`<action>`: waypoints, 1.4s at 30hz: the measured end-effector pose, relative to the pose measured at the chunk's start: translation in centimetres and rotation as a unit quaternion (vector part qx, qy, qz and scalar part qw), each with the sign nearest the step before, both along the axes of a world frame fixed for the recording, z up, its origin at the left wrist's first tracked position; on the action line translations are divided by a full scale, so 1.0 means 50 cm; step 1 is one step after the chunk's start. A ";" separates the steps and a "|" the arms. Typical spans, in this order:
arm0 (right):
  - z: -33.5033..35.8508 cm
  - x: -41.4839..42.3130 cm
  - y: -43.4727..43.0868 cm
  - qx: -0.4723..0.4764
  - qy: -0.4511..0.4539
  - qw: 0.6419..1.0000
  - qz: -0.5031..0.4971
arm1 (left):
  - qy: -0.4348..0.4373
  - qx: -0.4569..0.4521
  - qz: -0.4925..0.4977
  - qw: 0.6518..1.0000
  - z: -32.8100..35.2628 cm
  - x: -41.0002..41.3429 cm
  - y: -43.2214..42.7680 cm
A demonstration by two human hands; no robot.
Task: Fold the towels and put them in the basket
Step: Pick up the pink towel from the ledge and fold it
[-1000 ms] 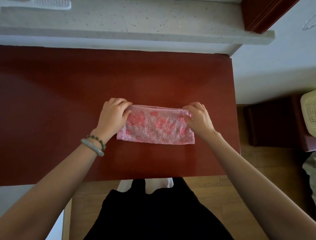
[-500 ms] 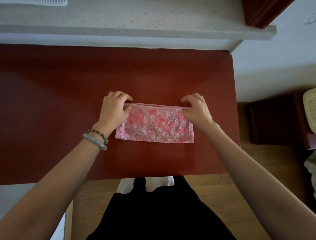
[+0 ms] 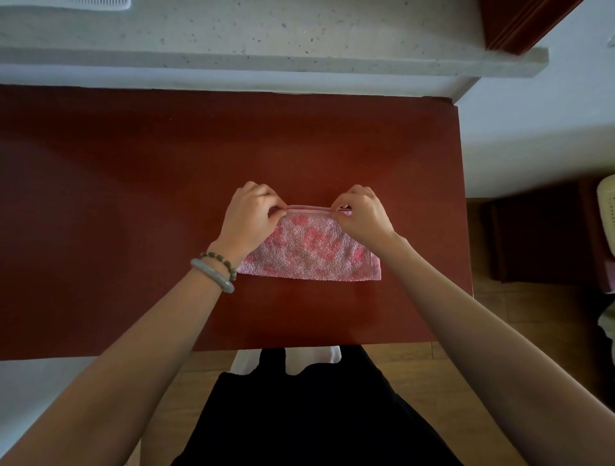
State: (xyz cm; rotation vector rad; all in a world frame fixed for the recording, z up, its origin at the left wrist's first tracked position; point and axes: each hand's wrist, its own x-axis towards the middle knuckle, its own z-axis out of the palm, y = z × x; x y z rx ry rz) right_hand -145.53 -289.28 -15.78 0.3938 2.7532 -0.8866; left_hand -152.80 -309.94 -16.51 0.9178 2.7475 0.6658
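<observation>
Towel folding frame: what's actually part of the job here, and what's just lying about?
Job: pink towel, folded, on the red table; left hand and right hand, each pinching its far edge; cream basket, cut off at right edge.
Lying about: stone ledge; white ridged item on it, top left; bracelets on the left wrist.

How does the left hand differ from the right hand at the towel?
The left hand has two bracelets at its wrist; the right hand has a bare wrist. The left hand and wrist cover much of the towel's left end; the right hand leaves its near right corner visible. Both pinch the towel's far edge.
</observation>
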 end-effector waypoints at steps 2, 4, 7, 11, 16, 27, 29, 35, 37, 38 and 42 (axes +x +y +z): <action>0.000 0.001 0.000 -0.008 0.001 1.000 -0.003 | 0.005 0.003 0.003 1.000 0.000 -0.001 -0.002; 0.004 0.001 0.000 -0.026 0.007 1.000 -0.015 | 0.010 0.008 0.009 1.000 0.002 -0.003 0.000; 0.009 -0.005 0.002 -0.036 0.020 0.998 -0.041 | 0.024 0.012 0.025 0.999 0.002 -0.011 0.007; -0.004 -0.010 -0.002 0.006 0.011 0.999 -0.031 | 0.021 -0.009 0.034 0.999 -0.007 -0.006 0.018; 0.000 0.024 -0.017 0.067 0.089 0.994 0.002 | 0.043 -0.028 -0.006 0.999 -0.006 0.028 0.003; -0.052 0.122 -0.074 0.175 -0.016 0.962 0.209 | 0.057 -0.191 -0.156 0.967 -0.057 0.105 -0.063; -0.045 0.127 -0.061 0.177 -0.008 0.967 0.182 | 0.052 -0.198 -0.137 0.969 -0.054 0.107 -0.071; -0.040 0.165 0.009 0.206 -0.029 0.970 0.124 | 0.043 -0.226 -0.122 0.965 -0.044 0.102 -0.104; -0.040 0.175 0.020 0.204 -0.033 0.971 0.120 | 0.044 -0.226 -0.107 0.967 -0.037 0.100 -0.102; -0.039 0.179 0.026 0.203 -0.034 0.971 0.119 | 0.045 -0.228 -0.099 0.968 -0.034 0.099 -0.103; -0.042 0.196 0.050 0.218 -0.053 0.966 0.128 | 0.028 -0.241 -0.086 0.966 -0.035 0.094 -0.126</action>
